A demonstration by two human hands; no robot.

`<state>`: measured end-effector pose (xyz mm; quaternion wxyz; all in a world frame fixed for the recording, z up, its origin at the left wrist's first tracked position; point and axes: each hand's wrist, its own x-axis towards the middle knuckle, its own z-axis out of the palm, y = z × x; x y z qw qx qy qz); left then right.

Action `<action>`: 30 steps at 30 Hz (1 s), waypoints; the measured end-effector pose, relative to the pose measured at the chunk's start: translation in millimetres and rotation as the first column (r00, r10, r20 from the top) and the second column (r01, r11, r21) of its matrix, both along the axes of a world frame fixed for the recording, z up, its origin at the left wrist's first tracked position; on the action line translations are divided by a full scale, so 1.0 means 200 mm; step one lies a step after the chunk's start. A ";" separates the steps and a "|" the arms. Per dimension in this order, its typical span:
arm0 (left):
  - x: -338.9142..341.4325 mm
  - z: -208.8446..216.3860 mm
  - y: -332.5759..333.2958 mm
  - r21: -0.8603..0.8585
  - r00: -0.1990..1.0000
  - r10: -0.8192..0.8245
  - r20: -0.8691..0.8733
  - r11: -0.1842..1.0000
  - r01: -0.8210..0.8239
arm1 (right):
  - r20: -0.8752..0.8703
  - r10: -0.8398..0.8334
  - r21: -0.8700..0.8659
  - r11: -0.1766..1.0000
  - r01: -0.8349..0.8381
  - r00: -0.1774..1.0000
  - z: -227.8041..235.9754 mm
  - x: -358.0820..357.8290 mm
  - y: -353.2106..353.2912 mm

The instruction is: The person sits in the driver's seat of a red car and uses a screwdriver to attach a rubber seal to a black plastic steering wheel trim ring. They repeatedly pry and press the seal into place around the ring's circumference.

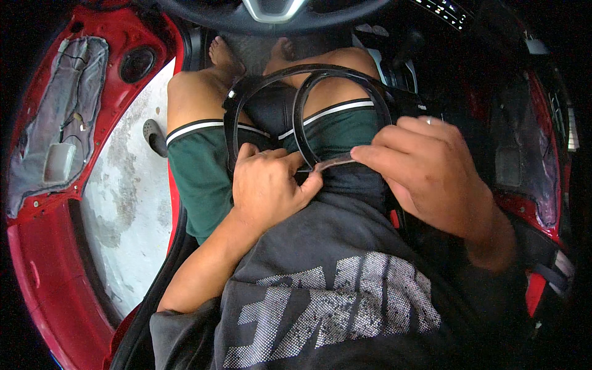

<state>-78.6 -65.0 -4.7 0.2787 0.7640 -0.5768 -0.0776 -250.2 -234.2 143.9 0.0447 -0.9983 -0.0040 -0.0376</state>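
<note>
I sit in a car's driver seat with a black plastic trim bezel (302,98) on my lap; it has two round ring openings. My left hand (268,185) is closed on the bezel's lower left edge. My right hand (425,166) pinches the lower rim of the right ring between thumb and fingers, where a thin pale strip (336,162) shows. The bezel rests over my green shorts (203,172) and bare knees.
The steering wheel (271,15) is just above my knees. The red driver's door (55,185) stands open at left, its inner panel stripped, with concrete ground (129,203) beyond the sill. A centre console with lit buttons (444,12) is at upper right.
</note>
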 end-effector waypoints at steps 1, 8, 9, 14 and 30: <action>0.00 -0.01 0.00 -0.015 1.000 0.000 0.002 1.000 0.000 | -0.040 0.052 -0.063 0.997 -0.054 0.998 0.01 0.04 -0.02; 0.03 -0.01 0.01 -0.011 1.000 -0.017 0.015 1.000 0.017 | -0.132 0.364 -0.258 0.885 -0.387 0.922 0.04 0.37 -0.04; 0.03 -0.02 0.01 -0.018 1.000 -0.021 0.018 1.000 0.022 | -0.170 0.394 -0.230 0.875 -0.425 0.903 0.04 0.40 -0.06; 0.05 -0.07 0.00 -0.079 1.000 -0.009 0.003 0.997 0.009 | -0.258 0.469 -0.186 0.834 -0.519 0.845 0.02 0.52 -0.10; 0.07 -0.06 0.01 -0.087 0.996 -0.040 0.079 0.995 0.047 | -0.135 0.458 -0.386 0.793 -0.472 0.879 -0.08 0.31 0.05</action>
